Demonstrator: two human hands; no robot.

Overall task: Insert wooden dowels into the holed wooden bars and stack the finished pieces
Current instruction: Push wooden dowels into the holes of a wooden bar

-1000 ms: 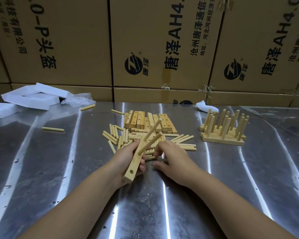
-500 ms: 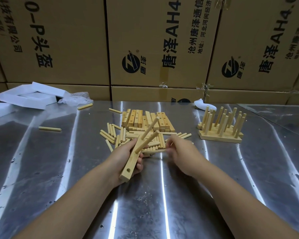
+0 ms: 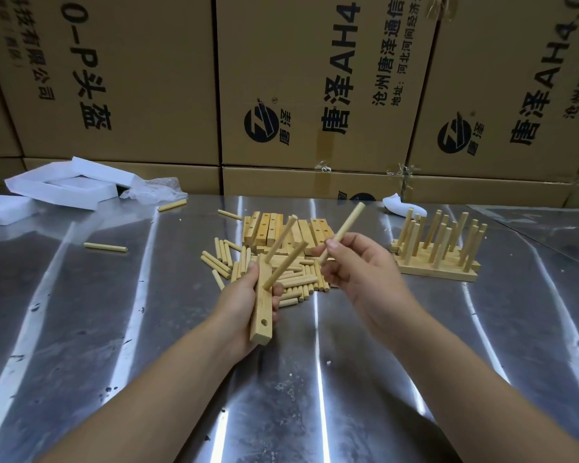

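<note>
Meanwhile, above a steel table (image 3: 415, 362), the left hand (image 3: 244, 304) grips a holed bar (image 3: 263, 310) bearing two dowels, while the right hand (image 3: 365, 272) pinches a third dowel (image 3: 346, 225) just beside it, over the loose pile (image 3: 278, 265).

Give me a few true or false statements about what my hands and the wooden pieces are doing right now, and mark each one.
1. The left hand grips a holed bar with two dowels standing in it. True.
2. The right hand is empty. False: it pinches a single dowel, raised above the pile.
3. Every hole in the held bar is filled. False: one hole near its lower end is empty.
4. The finished pieces stand to the right of the loose dowels. True.
</note>
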